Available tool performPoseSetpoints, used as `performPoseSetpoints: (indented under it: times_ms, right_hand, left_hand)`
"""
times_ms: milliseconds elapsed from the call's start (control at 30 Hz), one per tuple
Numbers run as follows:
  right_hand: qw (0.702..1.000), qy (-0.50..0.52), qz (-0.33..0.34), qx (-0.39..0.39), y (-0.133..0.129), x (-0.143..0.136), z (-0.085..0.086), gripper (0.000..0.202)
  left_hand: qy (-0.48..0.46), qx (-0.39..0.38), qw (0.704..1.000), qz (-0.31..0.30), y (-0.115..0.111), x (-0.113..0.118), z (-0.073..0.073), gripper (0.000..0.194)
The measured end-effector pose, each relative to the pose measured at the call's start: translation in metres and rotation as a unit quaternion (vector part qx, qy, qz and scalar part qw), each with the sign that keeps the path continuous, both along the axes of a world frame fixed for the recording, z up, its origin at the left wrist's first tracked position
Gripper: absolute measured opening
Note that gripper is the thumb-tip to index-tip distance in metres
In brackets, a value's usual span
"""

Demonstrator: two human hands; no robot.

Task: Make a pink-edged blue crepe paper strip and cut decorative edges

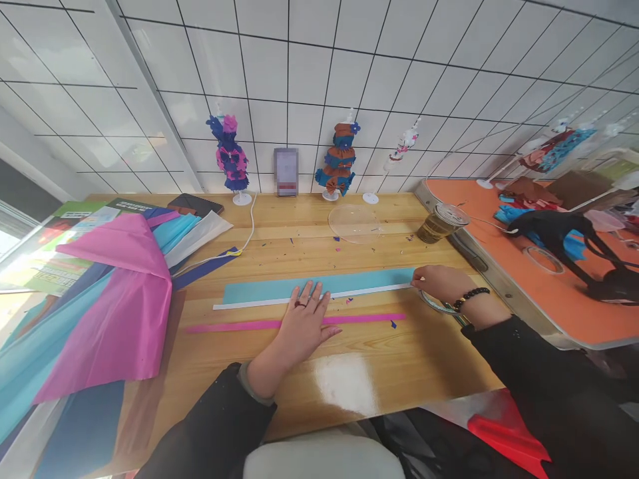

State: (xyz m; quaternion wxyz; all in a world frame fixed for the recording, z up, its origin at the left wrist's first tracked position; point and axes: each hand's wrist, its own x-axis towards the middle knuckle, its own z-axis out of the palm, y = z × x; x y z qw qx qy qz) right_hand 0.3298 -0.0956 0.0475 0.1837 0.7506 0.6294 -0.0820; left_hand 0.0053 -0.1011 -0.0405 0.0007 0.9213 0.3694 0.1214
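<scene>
A long light blue strip (264, 289) lies across the table, with a narrow white strip (244, 306) along its near edge. My left hand (305, 319) rests flat, its fingertips on the blue and white strips and its palm over a thin pink strip (364, 319). With its fingers pinched, my right hand (439, 283) holds the right end of the blue strip; whether the white strip is in the pinch too, I cannot tell. Under my right wrist shows a pale ring-shaped thing (433, 303), partly hidden.
Pink sheets (117, 293) and blue sheets (30, 359) pile up at the left. Small decorated stands (339, 159), a phone (286, 171), a clear round lid (354, 223) and a drink cup (442, 223) are at the back. An orange table (499, 266) adjoins on the right, bearing a black bag (554, 233).
</scene>
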Motion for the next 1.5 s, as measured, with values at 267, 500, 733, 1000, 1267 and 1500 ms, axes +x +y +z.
performPoseSetpoints:
  times_ms: [267,500,733,1000,1267,1500]
  right_hand:
    - [0.999,-0.008,-0.011,-0.041,0.008,0.001,-0.003,0.022]
    - [0.996,-0.009,-0.005,-0.091,0.017,0.001,-0.004,0.021]
    - [0.986,-0.038,-0.002,-0.164,0.022,0.0,-0.006,0.026]
    - [0.981,-0.052,0.006,-0.188,0.024,-0.002,-0.005,0.027]
    - [0.979,-0.052,0.01,-0.198,0.025,-0.002,-0.005,0.027]
    - [0.976,-0.05,0.008,-0.21,0.028,0.0,-0.009,0.027]
  left_hand:
    - [-0.005,0.008,1.0,0.003,0.0,0.0,-0.001,0.067]
    - [-0.009,-0.002,1.0,0.002,0.0,-0.001,-0.001,0.067]
    - [-0.009,-0.006,1.0,0.002,0.0,0.0,-0.001,0.068]
    - [-0.007,-0.006,1.0,0.003,0.001,0.0,-0.004,0.069]
    - [-0.008,-0.009,1.0,0.003,0.0,0.0,0.0,0.068]
    - [-0.011,-0.01,1.0,0.002,0.0,0.0,-0.001,0.068]
